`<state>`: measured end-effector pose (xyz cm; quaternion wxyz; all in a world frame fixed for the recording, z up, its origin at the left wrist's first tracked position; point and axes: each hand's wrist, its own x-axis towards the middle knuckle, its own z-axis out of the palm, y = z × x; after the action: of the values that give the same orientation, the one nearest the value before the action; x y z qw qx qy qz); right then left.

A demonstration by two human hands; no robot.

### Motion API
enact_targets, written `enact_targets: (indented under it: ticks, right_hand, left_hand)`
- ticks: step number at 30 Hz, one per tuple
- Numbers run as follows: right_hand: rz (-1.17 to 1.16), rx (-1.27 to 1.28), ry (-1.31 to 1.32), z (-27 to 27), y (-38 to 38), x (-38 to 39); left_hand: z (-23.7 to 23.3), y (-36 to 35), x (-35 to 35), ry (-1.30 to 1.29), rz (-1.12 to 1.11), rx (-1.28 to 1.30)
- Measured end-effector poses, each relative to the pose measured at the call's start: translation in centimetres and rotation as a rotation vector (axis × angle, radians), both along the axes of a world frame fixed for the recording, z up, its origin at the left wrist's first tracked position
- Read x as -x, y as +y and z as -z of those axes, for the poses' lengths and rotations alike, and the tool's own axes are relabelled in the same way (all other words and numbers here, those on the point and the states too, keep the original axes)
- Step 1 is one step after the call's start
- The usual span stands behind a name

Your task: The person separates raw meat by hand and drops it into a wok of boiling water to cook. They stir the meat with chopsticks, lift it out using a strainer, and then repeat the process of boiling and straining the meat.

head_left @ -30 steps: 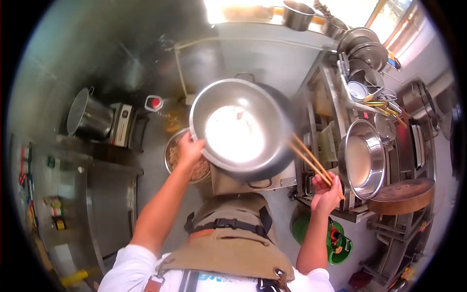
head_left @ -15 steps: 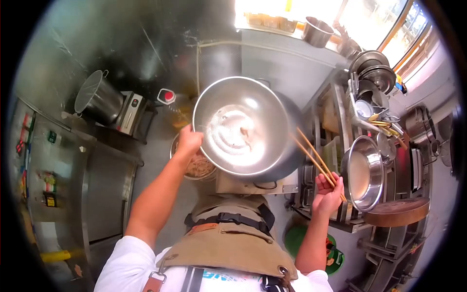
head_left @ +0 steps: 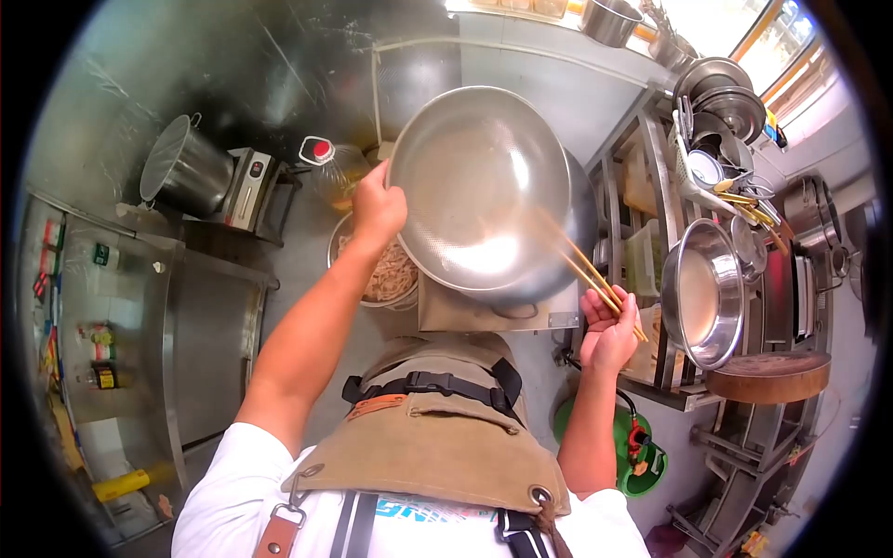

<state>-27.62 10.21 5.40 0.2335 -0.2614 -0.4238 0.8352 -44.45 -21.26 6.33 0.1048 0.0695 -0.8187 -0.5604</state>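
My left hand (head_left: 379, 206) is closed on the left rim of a large shiny metal bowl (head_left: 474, 177) with a fine dotted pattern on its inside. The bowl is tilted, its inner face turned toward me, over a dark round pot (head_left: 584, 219) on the stove. A pair of long wooden chopsticks (head_left: 595, 282) lies in my right hand (head_left: 606, 327), tips pointing up and left and blurred where they overlap the bowl. Below my left wrist, a metal pot (head_left: 409, 298) holds pale brown shredded food (head_left: 391, 276).
A plastic oil jug (head_left: 337, 177) with a red cap stands behind the food pot. At right, a steel basin of cloudy liquid (head_left: 699, 293) and a round wooden chopping board (head_left: 772, 377) sit on a rack. A tall pot (head_left: 189, 172) stands at left.
The bowl has tipped up and shifted away from me with my left hand, and the bits seen inside it no longer show. My right hand has moved slightly left and up with the chopsticks.
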Motion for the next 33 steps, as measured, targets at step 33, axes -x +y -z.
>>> enact_targets:
  ticks: [33]
  right_hand:
    - [0.162, -0.003, -0.026, -0.2, -1.4, -4.4]
  left_hand:
    - [-4.4, -20.5, -2.8, -0.117, -0.396, 0.506]
